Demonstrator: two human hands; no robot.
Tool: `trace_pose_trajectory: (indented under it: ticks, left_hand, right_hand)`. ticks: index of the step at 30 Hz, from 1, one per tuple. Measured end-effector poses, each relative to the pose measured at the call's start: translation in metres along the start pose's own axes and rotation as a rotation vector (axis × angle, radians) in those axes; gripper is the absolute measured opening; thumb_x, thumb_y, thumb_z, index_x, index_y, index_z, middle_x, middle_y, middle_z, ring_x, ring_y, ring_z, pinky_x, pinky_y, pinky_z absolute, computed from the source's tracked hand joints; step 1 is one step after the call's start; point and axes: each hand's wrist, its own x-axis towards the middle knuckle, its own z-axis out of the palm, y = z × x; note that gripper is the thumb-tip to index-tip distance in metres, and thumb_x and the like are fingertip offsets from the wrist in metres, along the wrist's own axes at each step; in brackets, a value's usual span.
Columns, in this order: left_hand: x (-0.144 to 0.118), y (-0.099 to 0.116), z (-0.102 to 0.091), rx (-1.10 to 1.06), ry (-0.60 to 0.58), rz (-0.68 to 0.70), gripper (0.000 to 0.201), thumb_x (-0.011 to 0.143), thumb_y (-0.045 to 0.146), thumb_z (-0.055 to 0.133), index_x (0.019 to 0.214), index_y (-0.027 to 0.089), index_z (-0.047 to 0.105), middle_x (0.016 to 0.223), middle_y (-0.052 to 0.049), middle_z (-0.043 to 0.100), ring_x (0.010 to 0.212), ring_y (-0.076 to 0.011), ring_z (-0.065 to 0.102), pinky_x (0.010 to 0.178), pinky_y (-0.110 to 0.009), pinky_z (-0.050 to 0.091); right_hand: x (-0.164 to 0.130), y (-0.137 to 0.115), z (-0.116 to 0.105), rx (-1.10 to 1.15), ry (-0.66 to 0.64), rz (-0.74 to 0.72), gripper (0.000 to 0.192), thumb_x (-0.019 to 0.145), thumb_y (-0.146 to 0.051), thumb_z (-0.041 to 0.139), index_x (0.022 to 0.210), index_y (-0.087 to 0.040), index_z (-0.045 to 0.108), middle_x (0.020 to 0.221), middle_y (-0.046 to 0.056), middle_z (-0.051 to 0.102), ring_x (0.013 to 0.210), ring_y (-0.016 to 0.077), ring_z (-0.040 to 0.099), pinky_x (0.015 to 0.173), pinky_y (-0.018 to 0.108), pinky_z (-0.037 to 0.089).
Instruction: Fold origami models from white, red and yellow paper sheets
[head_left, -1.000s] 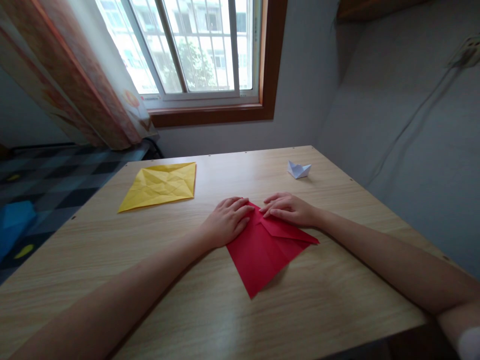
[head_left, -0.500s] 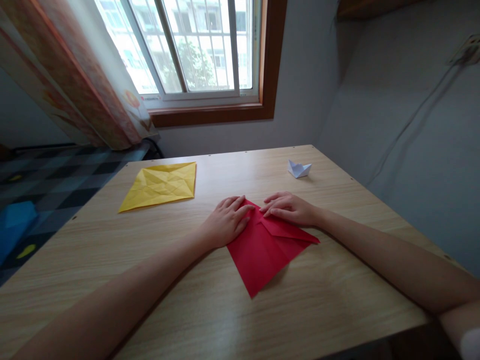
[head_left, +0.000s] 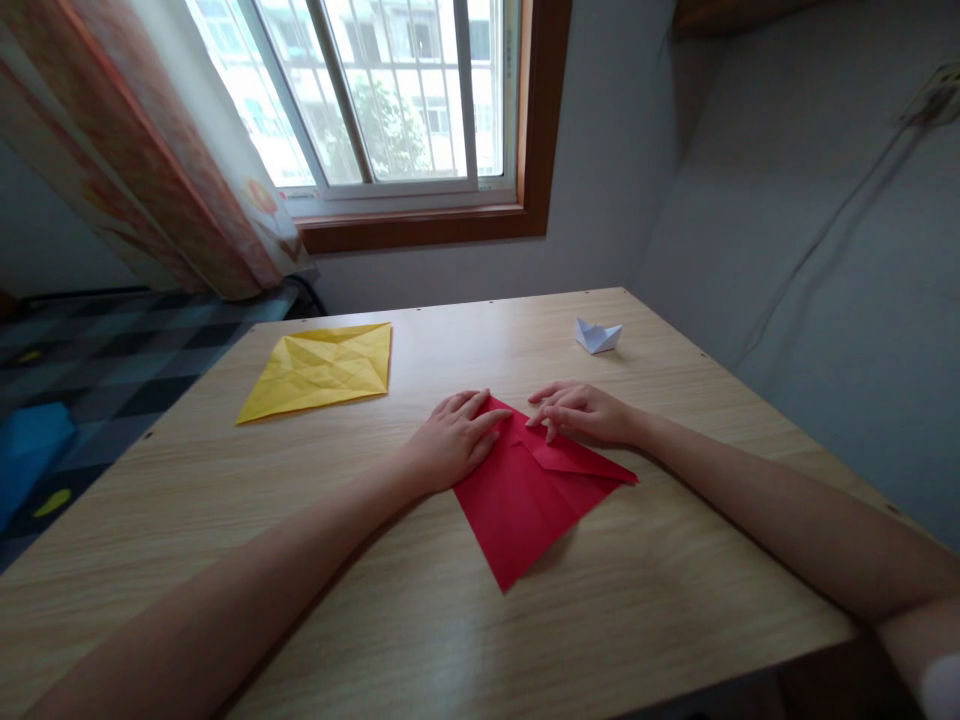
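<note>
A red sheet of paper (head_left: 525, 500) lies partly folded on the wooden table (head_left: 375, 600), its far corner folded down into a flap. My left hand (head_left: 454, 440) rests flat on the sheet's far left edge, fingers together. My right hand (head_left: 585, 415) sits on the folded flap at the far right, with the fingertips arched and pressing on the crease. Neither hand grips the paper.
A creased yellow paper square (head_left: 319, 370) lies flat at the table's far left. A small white paper boat (head_left: 598, 337) stands at the far right. Beyond are a window (head_left: 375, 100) with a curtain (head_left: 150, 150), and a wall close on the right.
My right hand's fingers have lifted from flat to arched on the flap. The left hand has barely shifted. The paper stays in place.
</note>
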Motion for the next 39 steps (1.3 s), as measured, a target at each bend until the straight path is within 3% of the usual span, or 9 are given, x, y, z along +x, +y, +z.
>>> trace_pose_trajectory:
  ticks: [11, 29, 31, 34, 39]
  left_hand:
    - [0.0006, 0.0015, -0.0024, -0.033, 0.012, -0.004, 0.042, 0.1, 0.036, 0.039, 0.136, 0.025, 0.055, 0.147, -0.012, 0.048, 0.133, -0.0302, 0.042, 0.111, -0.051, 0.035]
    - [0.0013, 0.0007, -0.0001, -0.043, 0.022, -0.003, 0.041, 0.099, 0.035, 0.04, 0.136, 0.025, 0.055, 0.147, -0.012, 0.048, 0.134, -0.0299, 0.043, 0.111, -0.051, 0.035]
    - [0.0013, 0.0011, -0.0001, -0.038, 0.016, -0.009, 0.041, 0.099, 0.034, 0.04, 0.136, 0.024, 0.055, 0.147, -0.013, 0.048, 0.134, -0.0303, 0.042, 0.111, -0.051, 0.035]
    - [0.0011, 0.0016, 0.0002, -0.015, 0.004, -0.016, 0.042, 0.099, 0.034, 0.04, 0.136, 0.022, 0.056, 0.146, -0.015, 0.048, 0.134, -0.0305, 0.043, 0.112, -0.05, 0.034]
    - [0.0008, 0.0019, 0.0009, -0.001, 0.017, -0.015, 0.042, 0.1, 0.036, 0.039, 0.138, 0.024, 0.054, 0.146, -0.013, 0.048, 0.133, -0.0301, 0.043, 0.111, -0.05, 0.035]
  right_hand:
    - [-0.0007, -0.0007, -0.001, 0.103, 0.059, 0.088, 0.058, 0.095, -0.061, 0.044, 0.063, -0.02, 0.072, 0.075, 0.007, 0.074, 0.098, 0.0227, 0.067, 0.104, 0.039, 0.041]
    - [-0.0027, 0.0025, -0.0008, 0.111, 0.093, 0.13, 0.071, 0.094, -0.069, 0.034, 0.05, -0.02, 0.059, 0.053, 0.004, 0.062, 0.092, 0.0234, 0.069, 0.106, 0.04, 0.037]
    - [-0.0029, 0.003, -0.0008, 0.142, 0.104, 0.119, 0.069, 0.095, -0.067, 0.034, 0.056, -0.019, 0.064, 0.06, 0.005, 0.067, 0.091, 0.0229, 0.069, 0.102, 0.04, 0.041]
    - [-0.0026, 0.0024, -0.0001, 0.095, 0.12, 0.06, 0.059, 0.097, -0.062, 0.038, 0.078, -0.019, 0.074, 0.087, 0.008, 0.075, 0.103, 0.0237, 0.066, 0.1, 0.04, 0.044]
    - [-0.0023, 0.0008, 0.004, -0.113, 0.108, -0.005, 0.045, 0.098, -0.054, 0.043, 0.114, -0.023, 0.072, 0.125, 0.01, 0.068, 0.125, 0.0251, 0.055, 0.109, 0.045, 0.039]
